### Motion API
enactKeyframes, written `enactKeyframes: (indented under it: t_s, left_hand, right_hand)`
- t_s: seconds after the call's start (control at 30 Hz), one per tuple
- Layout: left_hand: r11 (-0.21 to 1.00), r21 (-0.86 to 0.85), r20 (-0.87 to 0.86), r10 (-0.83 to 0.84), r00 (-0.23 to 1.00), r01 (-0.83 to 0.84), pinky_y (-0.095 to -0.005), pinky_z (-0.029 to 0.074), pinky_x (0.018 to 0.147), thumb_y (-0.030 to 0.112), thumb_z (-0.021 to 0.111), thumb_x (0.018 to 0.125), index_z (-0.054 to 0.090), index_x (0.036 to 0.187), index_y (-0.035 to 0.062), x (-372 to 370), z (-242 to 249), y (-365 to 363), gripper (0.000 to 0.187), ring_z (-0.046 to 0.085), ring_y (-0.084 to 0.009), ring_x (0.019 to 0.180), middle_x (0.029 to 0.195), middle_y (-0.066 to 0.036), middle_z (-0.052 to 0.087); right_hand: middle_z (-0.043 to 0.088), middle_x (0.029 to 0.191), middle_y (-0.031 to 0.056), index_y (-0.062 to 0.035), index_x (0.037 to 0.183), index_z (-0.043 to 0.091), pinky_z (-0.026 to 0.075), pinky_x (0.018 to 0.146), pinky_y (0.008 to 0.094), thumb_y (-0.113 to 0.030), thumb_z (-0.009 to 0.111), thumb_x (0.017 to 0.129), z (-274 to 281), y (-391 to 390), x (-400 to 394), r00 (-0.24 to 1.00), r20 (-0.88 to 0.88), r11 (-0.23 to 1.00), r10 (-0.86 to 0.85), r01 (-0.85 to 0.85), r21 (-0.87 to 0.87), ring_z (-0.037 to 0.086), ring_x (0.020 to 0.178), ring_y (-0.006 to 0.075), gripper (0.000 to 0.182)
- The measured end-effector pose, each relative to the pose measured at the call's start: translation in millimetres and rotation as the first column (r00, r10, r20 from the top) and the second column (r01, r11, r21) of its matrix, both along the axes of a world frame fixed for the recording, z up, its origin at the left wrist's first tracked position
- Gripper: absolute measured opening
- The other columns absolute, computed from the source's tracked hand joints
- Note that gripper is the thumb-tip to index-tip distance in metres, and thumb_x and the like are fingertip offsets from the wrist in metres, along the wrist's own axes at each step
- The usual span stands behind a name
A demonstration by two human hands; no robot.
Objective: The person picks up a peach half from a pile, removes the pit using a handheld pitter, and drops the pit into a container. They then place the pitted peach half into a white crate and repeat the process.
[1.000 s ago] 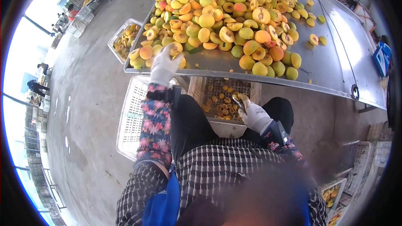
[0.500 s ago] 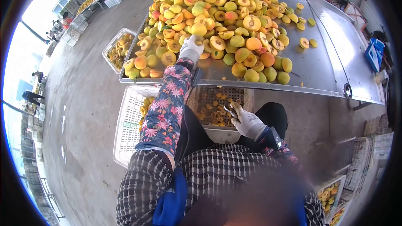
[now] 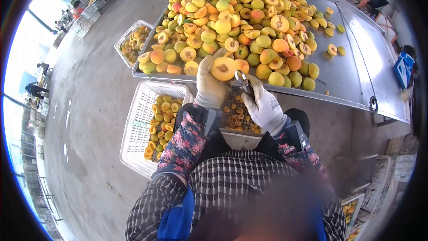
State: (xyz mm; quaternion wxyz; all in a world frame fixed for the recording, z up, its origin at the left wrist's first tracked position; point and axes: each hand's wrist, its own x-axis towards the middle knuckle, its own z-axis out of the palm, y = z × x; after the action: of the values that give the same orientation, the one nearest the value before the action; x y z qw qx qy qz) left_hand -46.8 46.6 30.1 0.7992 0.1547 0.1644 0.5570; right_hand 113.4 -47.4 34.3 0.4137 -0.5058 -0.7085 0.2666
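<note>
the left hand [image 3: 210, 85] grips a halved yellow peach [image 3: 224, 68] near the front edge of the metal table [image 3: 352, 69]; the right hand [image 3: 266, 108] clasps a loop-ended metal tool [image 3: 245, 86] just beside the fruit

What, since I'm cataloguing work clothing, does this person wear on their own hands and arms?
The left hand and right hand wear whitish fabric gloves; small dark print marks the right glove's back. Dark navy forearm sleeves carry pink and red flowers. A dark, boxy device sits at each wrist. The upper left arm shows a black-and-white checked fabric sleeve.
</note>
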Motion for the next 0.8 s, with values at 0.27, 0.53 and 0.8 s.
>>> enactKeyframes:
  t_s: [0.27,0.53,0.8]
  left_hand:
    - [0.999,0.002,-0.143,0.039,0.989,-0.04,-0.0368,0.052,0.085,0.048,0.037,0.102,0.051,0.121,0.0025,22,14,-24,0.051,0.062,-0.0233,0.093,0.108,-0.012,0.061]
    - [0.98,0.131,-0.275,0.179,0.945,-0.147,-0.0312,0.052,0.085,0.045,0.037,0.103,0.052,0.12,0.0014,32,5,-33,0.05,0.062,-0.0175,0.095,0.108,-0.01,0.061]
    - [0.989,0.009,-0.38,0.143,0.914,-0.151,-0.0279,0.052,0.081,0.044,0.045,0.101,0.057,0.116,0.0028,25,-2,-36,0.045,0.063,-0.0144,0.089,0.097,-0.006,0.066]
  right_hand:
    - [0.063,0.089,0.0218,-0.002,0.12,0.044,0.049,0.065,0.0466,-0.016,0.055,0.094,6,1,-13,0.959,0.243,0.989,-0.143,0.128,0.076,0.062,0.079,0.0435,0.032]
    - [0.061,0.086,0.0254,-0.0009,0.11,0.045,0.048,0.063,0.0496,-0.017,0.055,0.094,7,3,-14,0.929,0.327,0.985,-0.174,0.159,0.071,0.06,0.077,0.0453,0.025]
    - [0.064,0.097,0.0226,-0.0006,0.117,0.043,0.051,0.071,0.0482,-0.033,0.057,0.09,0,10,-3,0.792,0.611,0.994,-0.019,0.082,-0.075,0.064,0.085,0.0406,0.044]
